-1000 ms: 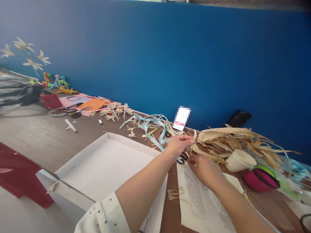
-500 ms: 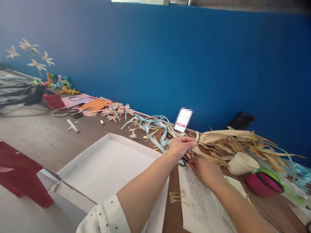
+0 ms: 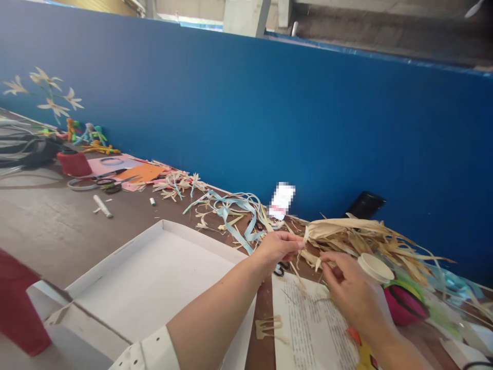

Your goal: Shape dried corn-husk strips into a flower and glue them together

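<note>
My left hand (image 3: 276,248) reaches in over the table, with thumb and fingers pinched on a pale corn husk strip (image 3: 306,234) at the tied-looking end of a dried corn husk bundle (image 3: 339,229). Lower and to the right, my right hand (image 3: 354,290) is closed, its fingertips together beside a small cream scrap (image 3: 318,264). Whether those fingers hold the scrap or a thin strand, I cannot make out. Black-handled scissors (image 3: 280,269) lie under the left wrist, partly hidden. A printed sheet (image 3: 304,318) spreads beneath the right hand.
A white shallow box (image 3: 154,277) fills the near left. Blue ribbon (image 3: 231,213), a phone (image 3: 282,200) and a dark object (image 3: 365,204) are along the blue wall. A cream cup (image 3: 375,268) and a pink container (image 3: 404,303) stand right. Paper flowers (image 3: 50,92) rise far left.
The right hand has moved up and right, off the scissors, and its fingertips now sit beside a small cream scrap. The left hand keeps its pinch. The view has tilted up slightly.
</note>
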A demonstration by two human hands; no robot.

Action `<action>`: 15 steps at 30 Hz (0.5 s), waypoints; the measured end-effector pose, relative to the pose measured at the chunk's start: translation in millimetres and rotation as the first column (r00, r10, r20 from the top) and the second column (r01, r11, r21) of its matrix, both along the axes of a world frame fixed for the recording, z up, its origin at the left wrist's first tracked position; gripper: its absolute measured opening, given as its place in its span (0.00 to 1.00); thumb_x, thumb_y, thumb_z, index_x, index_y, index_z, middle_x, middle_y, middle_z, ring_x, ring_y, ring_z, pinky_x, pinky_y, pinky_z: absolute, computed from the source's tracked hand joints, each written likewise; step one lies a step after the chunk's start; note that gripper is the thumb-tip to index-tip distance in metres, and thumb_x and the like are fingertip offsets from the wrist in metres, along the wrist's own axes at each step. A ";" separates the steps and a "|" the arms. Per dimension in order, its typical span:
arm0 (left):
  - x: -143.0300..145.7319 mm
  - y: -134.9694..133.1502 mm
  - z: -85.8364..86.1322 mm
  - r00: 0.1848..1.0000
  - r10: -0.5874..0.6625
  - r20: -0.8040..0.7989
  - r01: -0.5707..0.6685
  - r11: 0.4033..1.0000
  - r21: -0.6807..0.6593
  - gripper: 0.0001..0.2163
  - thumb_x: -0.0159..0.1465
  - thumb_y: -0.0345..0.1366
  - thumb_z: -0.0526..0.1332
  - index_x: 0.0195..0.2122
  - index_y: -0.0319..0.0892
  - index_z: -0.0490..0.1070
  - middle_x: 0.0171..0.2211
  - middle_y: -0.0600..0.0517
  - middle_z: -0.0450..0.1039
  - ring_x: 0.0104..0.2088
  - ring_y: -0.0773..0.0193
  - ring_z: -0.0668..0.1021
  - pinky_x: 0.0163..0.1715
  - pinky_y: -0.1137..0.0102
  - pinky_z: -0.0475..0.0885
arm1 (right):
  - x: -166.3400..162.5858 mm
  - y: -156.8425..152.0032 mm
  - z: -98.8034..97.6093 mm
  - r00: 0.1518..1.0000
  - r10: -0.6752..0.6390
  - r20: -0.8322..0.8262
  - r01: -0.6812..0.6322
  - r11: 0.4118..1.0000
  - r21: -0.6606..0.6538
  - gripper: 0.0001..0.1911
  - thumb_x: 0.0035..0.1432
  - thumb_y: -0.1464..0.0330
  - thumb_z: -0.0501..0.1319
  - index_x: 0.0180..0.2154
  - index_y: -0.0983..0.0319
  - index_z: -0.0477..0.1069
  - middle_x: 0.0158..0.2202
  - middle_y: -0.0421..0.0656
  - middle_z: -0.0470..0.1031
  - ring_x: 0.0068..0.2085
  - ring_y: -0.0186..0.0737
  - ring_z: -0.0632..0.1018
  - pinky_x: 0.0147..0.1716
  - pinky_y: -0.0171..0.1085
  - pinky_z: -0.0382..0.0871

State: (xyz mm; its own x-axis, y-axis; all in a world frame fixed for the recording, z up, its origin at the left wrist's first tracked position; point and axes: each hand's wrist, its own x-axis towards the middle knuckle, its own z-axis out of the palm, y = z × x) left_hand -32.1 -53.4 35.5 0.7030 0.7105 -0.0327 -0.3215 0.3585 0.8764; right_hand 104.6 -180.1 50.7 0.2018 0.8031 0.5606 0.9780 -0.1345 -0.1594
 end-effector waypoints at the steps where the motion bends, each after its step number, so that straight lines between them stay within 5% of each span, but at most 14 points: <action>1: -0.1 -1.3 -0.3 0.999 -0.039 0.012 0.040 0.999 -0.020 0.17 0.41 0.40 0.72 0.30 0.36 0.76 0.21 0.54 0.67 0.22 0.75 0.65 0.21 0.77 0.58 | -0.2 -0.7 -0.1 1.000 0.003 0.011 -0.004 0.998 0.057 0.11 0.59 0.64 0.52 0.42 0.56 0.69 0.41 0.40 0.74 0.35 0.38 0.76 0.34 0.35 0.66; 7: -0.6 -4.0 -5.0 0.972 -0.229 0.045 0.233 0.965 -0.123 0.19 0.40 0.40 0.73 0.32 0.38 0.76 0.28 0.52 0.71 0.24 0.75 0.67 0.23 0.77 0.61 | -1.2 2.7 0.3 0.984 -0.020 0.180 -0.022 0.973 0.228 0.09 0.59 0.68 0.55 0.42 0.57 0.68 0.43 0.39 0.75 0.38 0.36 0.75 0.33 0.33 0.63; 15: -1.6 -6.7 -4.8 0.960 -0.270 0.081 0.279 0.948 -0.150 0.20 0.39 0.39 0.73 0.33 0.36 0.76 0.33 0.48 0.74 0.30 0.69 0.73 0.35 0.71 0.67 | -5.1 8.7 5.7 0.936 -0.125 0.329 0.042 0.968 0.248 0.08 0.58 0.69 0.55 0.40 0.60 0.68 0.44 0.40 0.75 0.38 0.38 0.75 0.30 0.34 0.59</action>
